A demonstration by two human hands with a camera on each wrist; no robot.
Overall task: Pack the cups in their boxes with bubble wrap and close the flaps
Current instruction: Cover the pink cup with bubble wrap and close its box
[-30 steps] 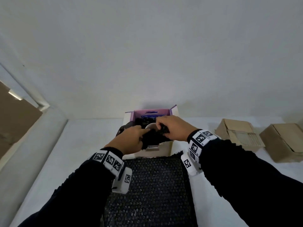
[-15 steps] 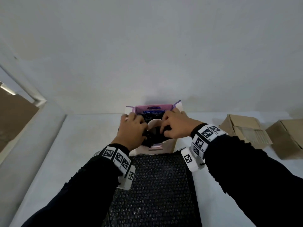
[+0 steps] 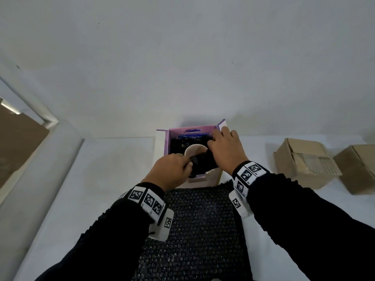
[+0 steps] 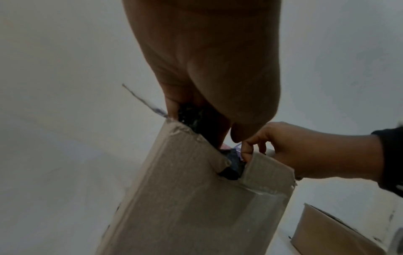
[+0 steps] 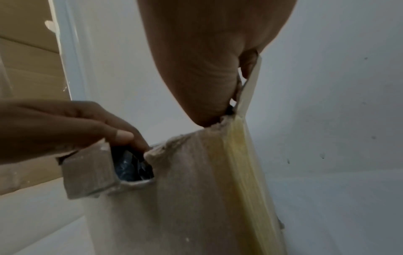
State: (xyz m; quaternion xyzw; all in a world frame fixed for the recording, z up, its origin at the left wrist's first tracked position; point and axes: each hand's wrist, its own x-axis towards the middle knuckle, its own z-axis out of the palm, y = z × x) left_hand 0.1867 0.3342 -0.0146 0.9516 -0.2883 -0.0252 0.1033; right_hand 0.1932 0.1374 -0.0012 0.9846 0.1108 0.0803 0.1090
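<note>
An open box (image 3: 160,145) with a purple lining stands at the table's middle. Inside it sits a white cup (image 3: 195,151) with black bubble wrap (image 3: 203,165) bunched around it. My left hand (image 3: 187,164) pinches the wrap at the box's near left side. My right hand (image 3: 213,141) reaches into the right side by the raised flap, fingers curled on the wrap. In the left wrist view my left hand's fingers (image 4: 174,107) grip black wrap (image 4: 191,119) above the box wall (image 4: 196,198). Through a notch in the box (image 5: 185,198), the right wrist view shows wrap (image 5: 133,167).
A sheet of black bubble wrap (image 3: 203,230) lies on the white table between my forearms. Two brown cardboard boxes (image 3: 304,163) (image 3: 359,171) stand at the right. A white wall rises right behind the open box, and a raised ledge (image 3: 40,159) runs along the left.
My left hand has drawn back to the box's near left side. My right hand has shifted to the far right corner by the flap. More of the cup's rim shows.
</note>
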